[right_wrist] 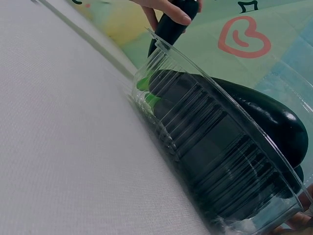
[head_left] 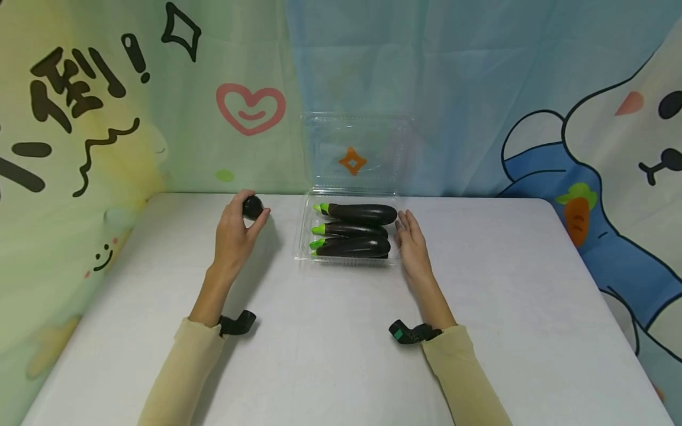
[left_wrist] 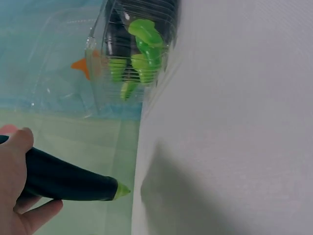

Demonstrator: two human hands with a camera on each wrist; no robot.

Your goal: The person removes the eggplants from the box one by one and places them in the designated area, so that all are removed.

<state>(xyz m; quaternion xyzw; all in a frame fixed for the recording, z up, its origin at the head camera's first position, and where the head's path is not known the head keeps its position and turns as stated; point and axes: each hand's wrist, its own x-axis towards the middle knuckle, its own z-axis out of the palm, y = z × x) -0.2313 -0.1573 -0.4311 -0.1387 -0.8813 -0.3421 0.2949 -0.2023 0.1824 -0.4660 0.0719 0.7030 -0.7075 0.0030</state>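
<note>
My left hand grips a dark eggplant above the table, left of a clear plastic clamshell box. In the left wrist view its green stem points down toward the tabletop, and the head view shows only its rounded dark end. The clamshell box has its lid raised at the back. Several glossy eggplants lie in it side by side, green stems to the left. With fairly straight fingers, my right hand rests against the box's right side; in the right wrist view its fingers show at the box's corner.
A white-covered table carries the box near its far edge. Behind it hangs a printed cloth backdrop with cartoon figures. A dark wrist camera sits on the left wrist, another wrist camera on the right.
</note>
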